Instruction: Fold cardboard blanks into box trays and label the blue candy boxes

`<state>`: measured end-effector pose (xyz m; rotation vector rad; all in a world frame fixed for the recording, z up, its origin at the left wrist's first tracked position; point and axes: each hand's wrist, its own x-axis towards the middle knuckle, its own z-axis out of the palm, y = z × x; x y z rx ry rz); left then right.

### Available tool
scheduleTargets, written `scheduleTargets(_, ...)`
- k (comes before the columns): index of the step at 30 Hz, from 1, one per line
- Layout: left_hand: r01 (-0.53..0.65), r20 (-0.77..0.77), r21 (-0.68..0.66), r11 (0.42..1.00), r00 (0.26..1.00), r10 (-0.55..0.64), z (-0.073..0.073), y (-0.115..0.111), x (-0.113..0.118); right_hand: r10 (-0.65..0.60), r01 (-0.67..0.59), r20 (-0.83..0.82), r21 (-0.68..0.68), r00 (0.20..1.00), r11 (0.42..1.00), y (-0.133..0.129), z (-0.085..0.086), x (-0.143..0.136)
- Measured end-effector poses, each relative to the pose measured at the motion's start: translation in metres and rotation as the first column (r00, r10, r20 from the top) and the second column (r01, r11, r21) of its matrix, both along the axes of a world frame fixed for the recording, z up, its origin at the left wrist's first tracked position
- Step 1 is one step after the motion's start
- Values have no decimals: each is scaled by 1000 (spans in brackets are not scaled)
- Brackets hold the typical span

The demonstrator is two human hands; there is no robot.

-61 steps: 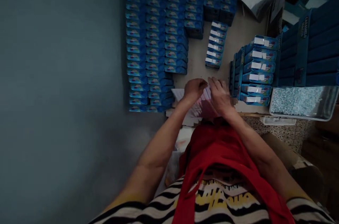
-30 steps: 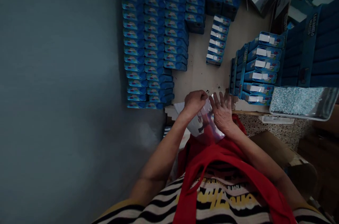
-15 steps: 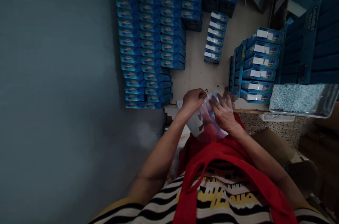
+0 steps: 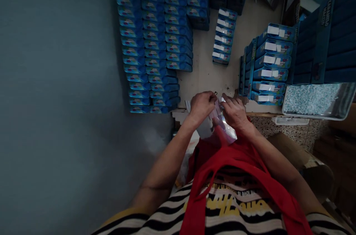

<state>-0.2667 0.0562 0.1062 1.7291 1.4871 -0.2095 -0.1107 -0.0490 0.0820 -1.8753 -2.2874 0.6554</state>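
In front of the red apron, both hands are at a glossy sheet (image 4: 219, 123) that mirrors the apron's red and has pale strips near its top. My left hand (image 4: 202, 106) is closed, with its fingertips pinching the sheet's upper left part. My right hand (image 4: 236, 111) has bent fingers gripping the upper right edge, its thumb side hidden. Just beyond the hands, a short row of blue boxes (image 4: 224, 36) stands on the table (image 4: 201, 75), each with white label pieces on its top.
Rows of blue boxes (image 4: 155, 35) fill the table's left side, beside a grey wall (image 4: 61, 79). At right stand packs of labelled blue boxes (image 4: 271, 64) and a metal tray (image 4: 345, 107) of small pale blue-white pieces. A cardboard box (image 4: 289, 149) is below the table edge.
My right hand's fingers have drawn closer together at the sheet's edge. The sheet has tilted slightly, with a brighter glare on its right. My view has shifted a little.
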Motion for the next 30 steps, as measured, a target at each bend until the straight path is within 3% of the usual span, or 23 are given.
scheduleTargets(5, -55, -2, -54, 997, 998, 55, -3, 2, -2, -10, 13, -56, 59, 998, 998, -14, -9, -4)
scheduleTargets(11, 4, -6, -35, 999, 1000, -4, -1, 5, -1, -81, 83, -22, 121, 996, 989, -16, 4, -1)
scheduleTargets(17, 0, 22, -41, 999, 1000, 1, -3, 1, 1, -37, 40, -81, 26, 996, 999, -10, -1, 1)
scheduleTargets(22, -4, 39, -53, 999, 999, 6, -7, 4, -1, -6, 12, -83, 67, 996, 998, -13, -4, 0)
scheduleTargets(27, -16, -11, -15, 1000, 1000, 16, -6, 0, 3, -87, 89, -45, 40, 995, 995, -12, 11, -2)
scheduleTargets(30, 30, -34, 104, 994, 999, -26, -22, 12, 7, -210, 206, -73, -53, 975, 977, -18, 38, -6)
